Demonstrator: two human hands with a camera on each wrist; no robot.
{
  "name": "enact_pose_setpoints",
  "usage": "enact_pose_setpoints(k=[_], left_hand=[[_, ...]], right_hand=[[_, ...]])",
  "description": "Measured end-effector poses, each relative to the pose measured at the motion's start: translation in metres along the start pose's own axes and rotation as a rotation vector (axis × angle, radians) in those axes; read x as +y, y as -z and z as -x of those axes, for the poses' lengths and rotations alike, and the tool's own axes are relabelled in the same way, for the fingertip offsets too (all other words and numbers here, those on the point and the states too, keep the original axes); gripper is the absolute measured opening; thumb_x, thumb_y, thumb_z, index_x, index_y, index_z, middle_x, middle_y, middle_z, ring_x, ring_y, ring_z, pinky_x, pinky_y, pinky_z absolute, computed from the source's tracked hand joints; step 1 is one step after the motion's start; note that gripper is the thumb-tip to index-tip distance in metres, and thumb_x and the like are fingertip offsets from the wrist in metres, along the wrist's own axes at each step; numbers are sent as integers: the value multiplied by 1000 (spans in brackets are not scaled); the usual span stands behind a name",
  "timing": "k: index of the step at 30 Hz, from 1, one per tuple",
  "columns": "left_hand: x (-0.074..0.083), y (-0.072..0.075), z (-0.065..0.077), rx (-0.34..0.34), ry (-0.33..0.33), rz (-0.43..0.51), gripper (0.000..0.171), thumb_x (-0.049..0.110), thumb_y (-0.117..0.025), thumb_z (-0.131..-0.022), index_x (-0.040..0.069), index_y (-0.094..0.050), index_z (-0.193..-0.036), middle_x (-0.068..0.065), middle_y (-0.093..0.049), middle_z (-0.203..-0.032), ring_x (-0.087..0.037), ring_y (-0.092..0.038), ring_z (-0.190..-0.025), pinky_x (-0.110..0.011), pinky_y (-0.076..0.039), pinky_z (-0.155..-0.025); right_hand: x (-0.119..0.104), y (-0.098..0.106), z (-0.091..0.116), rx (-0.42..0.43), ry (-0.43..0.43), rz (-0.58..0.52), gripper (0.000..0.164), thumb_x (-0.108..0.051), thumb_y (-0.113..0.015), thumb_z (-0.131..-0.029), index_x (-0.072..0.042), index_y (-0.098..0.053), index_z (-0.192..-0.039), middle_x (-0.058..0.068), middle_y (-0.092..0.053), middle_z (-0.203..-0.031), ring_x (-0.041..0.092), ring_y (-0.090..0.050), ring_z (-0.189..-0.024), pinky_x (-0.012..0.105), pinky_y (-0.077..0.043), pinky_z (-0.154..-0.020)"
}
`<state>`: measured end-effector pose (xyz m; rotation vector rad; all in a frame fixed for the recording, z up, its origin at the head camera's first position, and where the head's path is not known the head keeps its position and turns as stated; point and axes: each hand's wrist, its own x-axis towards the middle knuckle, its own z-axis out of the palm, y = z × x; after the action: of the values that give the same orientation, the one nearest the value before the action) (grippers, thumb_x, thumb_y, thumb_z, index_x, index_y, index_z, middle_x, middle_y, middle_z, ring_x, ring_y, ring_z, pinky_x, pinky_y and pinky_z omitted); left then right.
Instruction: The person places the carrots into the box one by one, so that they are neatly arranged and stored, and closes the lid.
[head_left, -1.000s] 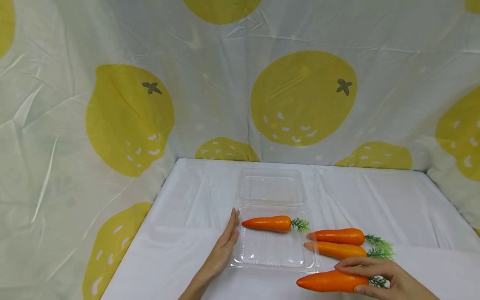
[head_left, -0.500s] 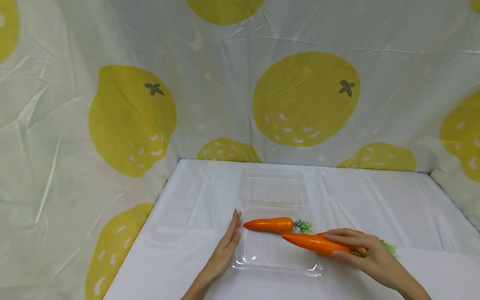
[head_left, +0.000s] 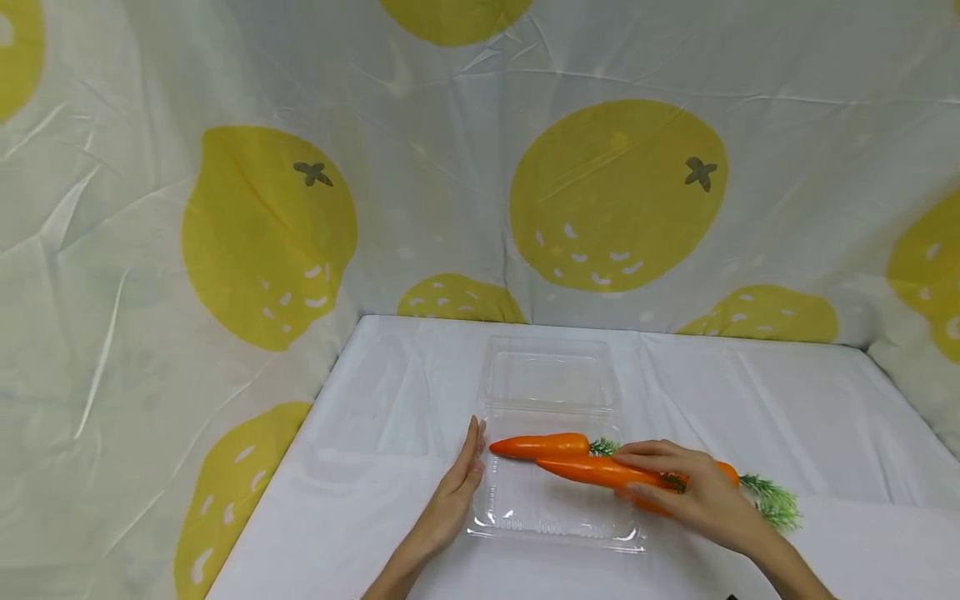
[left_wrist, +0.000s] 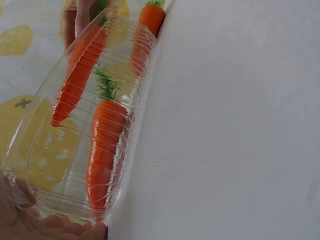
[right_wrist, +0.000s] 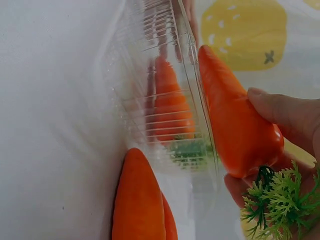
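Note:
My right hand [head_left: 686, 487] pinches an orange carrot [right_wrist: 235, 115] between thumb and fingers, near its leafy end. The tip of this carrot reaches over a clear plastic clamshell container [head_left: 555, 523], whose lid [head_left: 551, 371] lies folded back behind it. Inside the container another carrot [left_wrist: 106, 145] lies sideways, its green top toward the right. My left hand [head_left: 450, 492] rests against the container's left wall with the fingers extended. Two more carrots [right_wrist: 137, 200] lie on the table beside the container's right side, mostly hidden under my right hand in the head view.
A white cloth [head_left: 360, 500] covers the table. Behind it and at the left hangs a pale curtain [head_left: 427, 167] printed with large yellow lemons. Green carrot tops [head_left: 772, 500] stick out to the right of my right hand.
My right hand has lifted the front carrot off the table and carried it left and away from me, over the container. My left hand has stayed at the container's left wall.

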<state>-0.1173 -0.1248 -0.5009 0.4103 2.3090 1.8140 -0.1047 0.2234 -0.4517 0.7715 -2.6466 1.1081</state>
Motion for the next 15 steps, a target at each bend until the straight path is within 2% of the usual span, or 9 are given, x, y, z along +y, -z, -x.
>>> enact_pose_setpoints(k=[7, 13, 15], left_hand=[[-1, 1, 1, -16, -21, 21, 62, 12, -31, -114, 11, 1, -167, -11, -8, -175, -33, -10, -161, -1, -11, -112], [-2, 1, 1, -26, -22, 17, 62, 12, -30, -114, 10, 3, -167, -12, -7, -175, -33, -10, -161, 0, -12, -111], [-3, 1, 1, -25, -15, 14, 62, 13, -29, -114, 11, 3, -167, -11, -7, -176, -32, -10, -162, 1, -12, -111]], right_hand=[[-4, -12, -15, -38, 54, -14, 37, -19, -83, -88, -26, -77, -124, -8, -73, -124, 4, -68, -111, 21, -58, -84], [-10, -17, -21, -63, 64, -109, 37, -16, -81, -90, -22, -76, -126, 2, -72, -126, 4, -66, -105, 22, -59, -66], [-11, -18, -22, -67, 83, -108, 37, -14, -81, -90, -20, -76, -127, 3, -72, -126, 6, -67, -105, 22, -59, -66]])
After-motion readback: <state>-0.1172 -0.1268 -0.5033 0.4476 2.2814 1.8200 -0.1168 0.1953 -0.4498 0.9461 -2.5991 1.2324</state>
